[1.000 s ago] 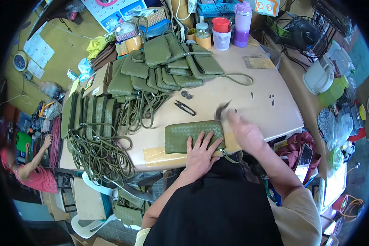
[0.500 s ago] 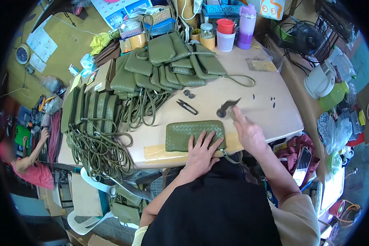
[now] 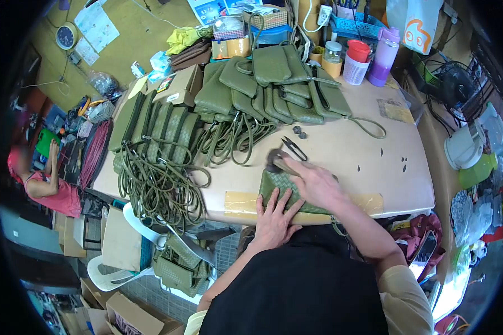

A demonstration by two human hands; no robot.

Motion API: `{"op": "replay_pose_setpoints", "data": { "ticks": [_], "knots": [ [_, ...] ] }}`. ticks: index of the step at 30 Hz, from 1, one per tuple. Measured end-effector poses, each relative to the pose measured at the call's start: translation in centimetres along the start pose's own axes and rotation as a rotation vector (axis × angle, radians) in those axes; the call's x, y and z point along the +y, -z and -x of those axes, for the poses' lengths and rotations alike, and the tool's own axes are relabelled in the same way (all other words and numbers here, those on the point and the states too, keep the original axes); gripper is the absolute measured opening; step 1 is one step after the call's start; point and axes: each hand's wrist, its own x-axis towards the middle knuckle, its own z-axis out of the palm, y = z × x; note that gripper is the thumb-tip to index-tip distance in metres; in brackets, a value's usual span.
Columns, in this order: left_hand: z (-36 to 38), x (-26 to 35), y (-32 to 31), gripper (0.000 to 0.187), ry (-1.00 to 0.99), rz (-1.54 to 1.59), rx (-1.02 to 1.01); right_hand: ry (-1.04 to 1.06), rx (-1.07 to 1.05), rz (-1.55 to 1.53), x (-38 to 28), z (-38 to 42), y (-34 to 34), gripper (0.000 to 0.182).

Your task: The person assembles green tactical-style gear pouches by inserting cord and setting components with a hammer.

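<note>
A green woven pouch (image 3: 275, 183) lies flat at the table's front edge. My left hand (image 3: 276, 220) rests on its lower left part with the fingers spread. Above the pouch, my right hand (image 3: 318, 187) is closed on a dark hammer-like tool (image 3: 275, 161), whose round head is over the pouch's upper left corner. Black thread snips (image 3: 294, 149) lie just beyond the tool. Two small dark lumps (image 3: 299, 133) sit farther back. The pouch's strap (image 3: 338, 226) hangs at its lower right, partly hidden by my right arm.
Green pouches (image 3: 271, 64) are piled at the back. More stand at the left (image 3: 156, 120) with tangled straps (image 3: 162, 178). A red-lidded cup (image 3: 356, 67) and purple bottle (image 3: 384, 58) stand at the back right. A person in pink (image 3: 53, 190) is at far left.
My right hand has taken hold of the dark tool and moved it left over the pouch. My left hand stays on the pouch. The whole view has shifted.
</note>
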Motion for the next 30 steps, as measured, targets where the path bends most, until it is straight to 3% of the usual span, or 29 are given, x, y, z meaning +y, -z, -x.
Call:
{"op": "replay_pose_setpoints", "data": {
  "ticks": [3, 5, 6, 7, 8, 9, 10, 13, 15, 16, 17, 19, 20, 21, 23, 24, 25, 27, 28, 29, 30],
  "knots": [
    [0.5, -0.3, 0.4, 0.068, -0.006, 0.031, -0.005, 0.044, 0.048, -0.099, -1.1, -1.6, -1.0, 0.052],
    [0.4, -1.4, 1.5, 0.064, -0.025, 0.249, 0.085, -0.096, -0.292, 0.075, -1.0, -2.3, 1.6, 0.057],
    [0.6, -1.8, 2.1, 0.061, 0.07, 0.346, 0.291, -0.107, -0.284, 0.084, -0.8, -1.7, 3.2, 0.052],
    [1.2, -2.6, 2.3, 0.061, 0.068, 0.345, 0.296, -0.084, -0.171, 0.115, 0.6, -1.0, 3.6, 0.054],
    [2.0, -3.6, 2.3, 0.057, 0.3, 0.308, 0.312, -0.065, -0.058, 0.144, 2.1, -0.3, 3.8, 0.056],
    [2.3, -3.9, 2.2, 0.054, 0.534, 0.274, 0.321, -0.194, 0.03, 0.221, 3.4, -0.1, 4.2, 0.056],
    [2.0, -3.9, 2.1, 0.054, 0.535, 0.284, 0.31, -0.327, 0.109, 0.298, 4.6, 0.2, 4.4, 0.056],
    [-0.4, -4.2, 2.4, 0.04, 0.474, 0.258, 0.336, -0.351, 0.194, 0.375, 9.6, 0.5, 2.7, 0.057],
    [-1.8, -4.6, 1.7, 0.032, 0.41, 0.3, 0.282, -0.226, 0.312, 0.457, 7.9, 0.9, 2.4, 0.06],
    [-2.2, -4.9, 2.4, 0.028, 0.516, 0.483, 0.147, -0.114, 0.434, 0.53, 6.5, 1.4, 2.1, 0.065],
    [-2.3, -4.9, 2.4, 0.028, 0.526, 0.478, 0.165, -0.016, 0.298, 0.353, 4.5, 2.3, 2.2, 0.07],
    [-2.3, -4.5, 2.1, 0.037, 0.532, 1.391, 0.304, 0.106, -0.022, 0.085, -0.4, 4.4, 1.5, 0.083],
    [-1.8, -3.8, 4.0, 0.045, 0.45, 1.502, 0.223, 0.263, 0.078, 0.223, -1.1, 5.1, -0.2, 0.064],
    [-1.4, -3.2, 4.5, 0.045, 0.454, 1.499, 0.228, 0.269, 0.077, 0.219, -0.6, 4.7, -0.9, 0.064],
    [-1.2, -1.1, 4.1, 0.054, 0.127, 1.121, 0.689, -0.265, 0.04, -0.211, 0.5, 3.7, -1.3, 0.04],
    [-1.2, -0.3, 3.7, 0.054, 0.14, 1.112, 0.697, -0.383, 0.078, -0.419, 0.0, 3.0, -0.4, 0.026],
    [-1.5, 0.4, 3.2, 0.057, 0.199, 1.052, 0.748, -0.319, 0.295, -1.133, -1.2, 2.3, -1.0, 0.026],
    [-1.3, 0.1, 2.7, 0.061, 0.266, 0.986, 0.808, -0.422, 0.237, -1.611, -4.4, 1.6, -0.8, 0.027],
    [-1.0, -1.0, 2.7, 0.061, 0.336, 1.404, 0.704, -0.41, 0.223, -1.612, -4.5, 1.4, -0.6, 0.027],
    [-0.5, -2.1, 3.0, 0.062, 0.398, 1.817, 0.565, -0.238, 0.093, -1.309, -4.3, 1.5, -0.4, 0.026],
    [0.1, -3.3, 4.5, 0.061, 0.415, 1.576, 0.61, -0.074, -0.027, -1.001, -3.9, 1.6, -0.2, 0.026]
  ]
}}
